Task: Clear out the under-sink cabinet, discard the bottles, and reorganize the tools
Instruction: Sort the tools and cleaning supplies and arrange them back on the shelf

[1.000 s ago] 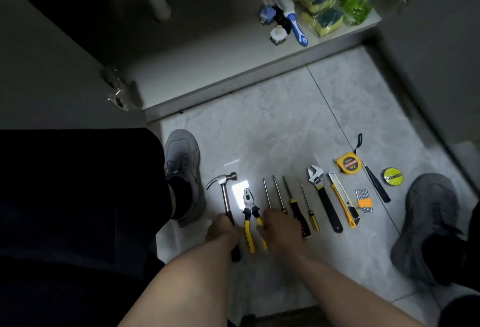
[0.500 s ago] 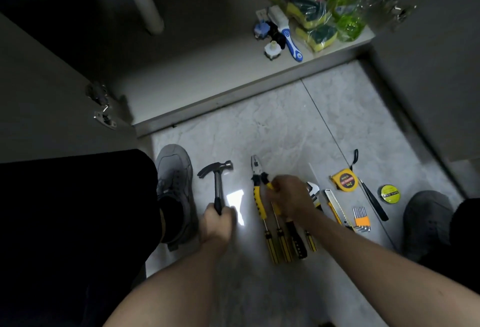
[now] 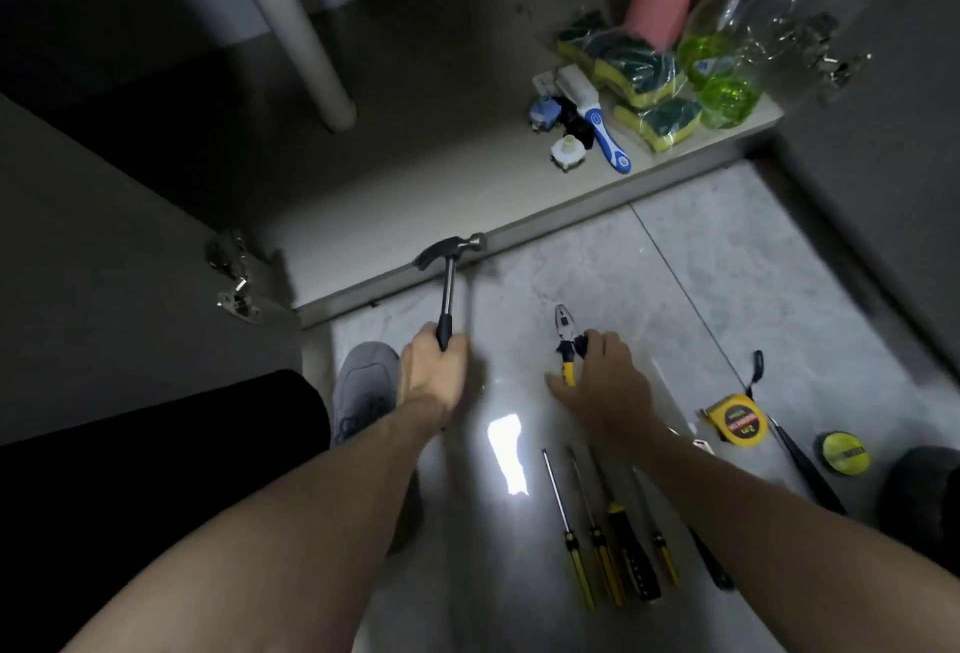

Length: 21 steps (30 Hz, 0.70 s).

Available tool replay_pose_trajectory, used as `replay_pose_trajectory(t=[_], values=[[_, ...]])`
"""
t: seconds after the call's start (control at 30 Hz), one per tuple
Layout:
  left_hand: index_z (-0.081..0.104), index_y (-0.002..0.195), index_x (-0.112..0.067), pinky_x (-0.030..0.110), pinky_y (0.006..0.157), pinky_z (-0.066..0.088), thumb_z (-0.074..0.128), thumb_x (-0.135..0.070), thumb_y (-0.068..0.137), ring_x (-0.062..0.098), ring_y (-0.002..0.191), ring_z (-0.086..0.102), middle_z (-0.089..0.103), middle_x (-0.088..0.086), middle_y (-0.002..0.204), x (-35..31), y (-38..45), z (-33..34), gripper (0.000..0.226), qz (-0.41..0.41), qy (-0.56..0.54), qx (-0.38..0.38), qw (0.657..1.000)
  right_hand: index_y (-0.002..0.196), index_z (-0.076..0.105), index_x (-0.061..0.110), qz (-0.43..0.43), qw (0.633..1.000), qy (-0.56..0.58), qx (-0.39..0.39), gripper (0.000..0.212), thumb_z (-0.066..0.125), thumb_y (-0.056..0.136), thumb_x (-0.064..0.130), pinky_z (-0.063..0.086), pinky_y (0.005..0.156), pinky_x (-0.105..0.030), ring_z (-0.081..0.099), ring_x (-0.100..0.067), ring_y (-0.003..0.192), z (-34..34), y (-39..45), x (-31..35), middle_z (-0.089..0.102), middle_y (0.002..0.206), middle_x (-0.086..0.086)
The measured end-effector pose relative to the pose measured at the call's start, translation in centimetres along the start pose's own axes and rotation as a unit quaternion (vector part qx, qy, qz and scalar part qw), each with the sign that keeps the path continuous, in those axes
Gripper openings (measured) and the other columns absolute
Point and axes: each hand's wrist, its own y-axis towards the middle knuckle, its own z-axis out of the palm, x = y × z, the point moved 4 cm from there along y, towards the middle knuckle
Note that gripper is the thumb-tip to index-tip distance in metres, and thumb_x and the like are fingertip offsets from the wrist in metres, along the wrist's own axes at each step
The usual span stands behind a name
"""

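Now, near to far —
Floor row: four screwdrivers (image 3: 602, 538) lie where they were, tape measure (image 3: 736, 419) just beside your right arm.
Left hand (image 3: 432, 374): fist closed round the claw hammer (image 3: 450, 283) handle; head now raised at the cabinet sill (image 3: 519, 231), off the floor where it lay a second ago.
Right hand (image 3: 605, 382): fingers curled on the pliers (image 3: 567, 348), carried forward out of the row.
Meaning: likely restocking tools has begun.
Cabinet: sponges (image 3: 641, 81), bottles (image 3: 727, 65) remain, undiscarded.
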Motion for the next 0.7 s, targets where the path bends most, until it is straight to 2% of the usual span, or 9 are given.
replay_pose_trajectory(t=[0.07, 0.13, 0.2, 0.27, 0.37, 0.5, 0.63, 0.7], values=[[0.050, 0.079, -0.019, 0.036, 0.066, 0.039, 0.049, -0.030, 0.089, 0.036, 0.081, 0.056, 0.062, 0.015, 0.087, -0.4, 1.2, -1.8, 0.015, 0.031, 0.036, 0.002, 0.999, 0.128, 0.050, 0.006, 0.003, 0.999, -0.020, 0.041, 0.073, 0.073, 0.073, 0.049, 0.049, 0.063, -0.037, 0.052, -0.030, 0.106, 0.6, 0.0, 0.7, 0.050, 0.113, -0.010], [0.044, 0.074, -0.020, 0.035, 0.061, 0.034, 0.050, -0.029, 0.088, 0.034, 0.076, 0.053, 0.058, 0.010, 0.078, 0.1, 1.4, -3.1, 0.018, 0.047, 0.077, -0.003, 0.996, 0.125, 0.049, 0.007, 0.019, 0.999, -0.002, 0.044, 0.062, 0.069, 0.075, 0.038, 0.042, 0.062, -0.034, 0.051, -0.029, 0.104, 0.4, 0.1, 1.1, 0.046, 0.113, -0.009], [0.042, 0.074, -0.021, 0.034, 0.056, 0.030, 0.051, -0.030, 0.088, 0.031, 0.071, 0.050, 0.053, 0.003, 0.071, 0.8, 1.0, -3.7, 0.018, 0.057, 0.099, -0.016, 0.993, 0.116, 0.050, 0.007, 0.025, 0.999, 0.022, 0.037, 0.050, 0.065, 0.075, 0.031, 0.042, 0.064, -0.034, 0.051, -0.029, 0.100, -0.1, 0.2, 1.3, 0.047, 0.109, -0.008], [0.044, 0.079, -0.021, 0.035, 0.059, 0.034, 0.050, -0.030, 0.088, 0.034, 0.072, 0.050, 0.053, 0.006, 0.072, 1.1, 0.8, -4.2, 0.014, 0.066, 0.092, -0.037, 0.993, 0.114, 0.050, 0.007, 0.026, 0.997, 0.059, 0.051, 0.045, 0.065, 0.077, 0.028, 0.048, 0.072, -0.039, 0.053, -0.031, 0.100, -0.7, 0.3, 1.4, 0.048, 0.109, -0.009], [0.046, 0.085, -0.022, 0.038, 0.065, 0.039, 0.050, -0.031, 0.087, 0.036, 0.078, 0.053, 0.057, 0.012, 0.080, 0.6, 1.2, -5.4, 0.010, 0.066, 0.076, -0.084, 0.991, 0.115, 0.053, 0.009, 0.015, 0.987, 0.144, 0.064, 0.045, 0.070, 0.076, 0.025, 0.049, 0.077, -0.041, 0.055, -0.031, 0.097, -1.5, 0.3, 1.7, 0.050, 0.106, -0.008], [0.049, 0.092, -0.022, 0.040, 0.071, 0.041, 0.045, -0.037, 0.086, 0.037, 0.084, 0.054, 0.060, 0.014, 0.090, -1.9, 3.3, -7.4, 0.017, 0.062, 0.038, -0.124, 0.990, 0.102, 0.056, 0.029, 0.005, 0.970, 0.235, 0.065, 0.035, 0.071, 0.071, 0.037, 0.045, 0.067, -0.031, 0.059, -0.015, 0.083, -2.8, 0.5, 3.3, 0.057, 0.100, 0.003], [0.058, 0.107, -0.009, 0.043, 0.081, 0.046, 0.048, -0.033, 0.091, 0.044, 0.100, 0.059, 0.063, 0.026, 0.106, -3.3, 8.4, -11.0, 0.031, 0.012, 0.002, -0.150, 0.989, 0.113, 0.055, 0.037, -0.013, 0.956, 0.289, 0.047, 0.052, 0.070, 0.065, 0.052, 0.055, 0.078, -0.036, 0.065, -0.006, 0.086, -4.8, 1.2, 5.6, 0.066, 0.099, 0.013], [0.059, 0.117, -0.005, 0.043, 0.092, 0.046, 0.048, -0.033, 0.094, 0.045, 0.110, 0.057, 0.060, 0.028, 0.118, -3.0, 11.0, -12.7, 0.038, -0.034, -0.001, -0.157, 0.987, 0.113, 0.051, 0.042, -0.038, 0.952, 0.303, 0.028, 0.055, 0.069, 0.062, 0.056, 0.053, 0.074, -0.030, 0.065, 0.001, 0.083, -6.1, 1.5, 6.8, 0.068, 0.094, 0.020]])
